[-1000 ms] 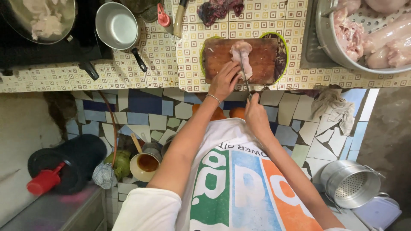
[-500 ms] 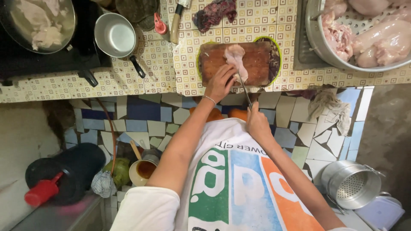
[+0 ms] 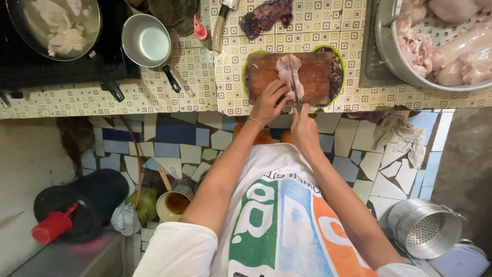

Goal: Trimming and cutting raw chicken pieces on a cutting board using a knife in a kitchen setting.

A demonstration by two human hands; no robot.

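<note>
A piece of raw pale chicken (image 3: 285, 72) lies on a brown wooden cutting board (image 3: 318, 77) with a green rim, on a tiled counter. My left hand (image 3: 269, 101) presses down on the near end of the chicken. My right hand (image 3: 303, 124) grips a knife (image 3: 293, 82), whose blade runs lengthwise across the meat. Both hands sit at the board's near edge, close together.
A large metal colander (image 3: 389, 56) of raw chicken stands at the right. A small saucepan (image 3: 146, 41), a pan of meat (image 3: 51, 28) on a black stove, a second knife (image 3: 220, 25) and dark meat (image 3: 266, 15) lie behind. A metal strainer pot (image 3: 423, 228) sits on the floor.
The knife blade has moved up onto the chicken and now lies lengthwise over it. My left hand has stayed on the meat's near end.
</note>
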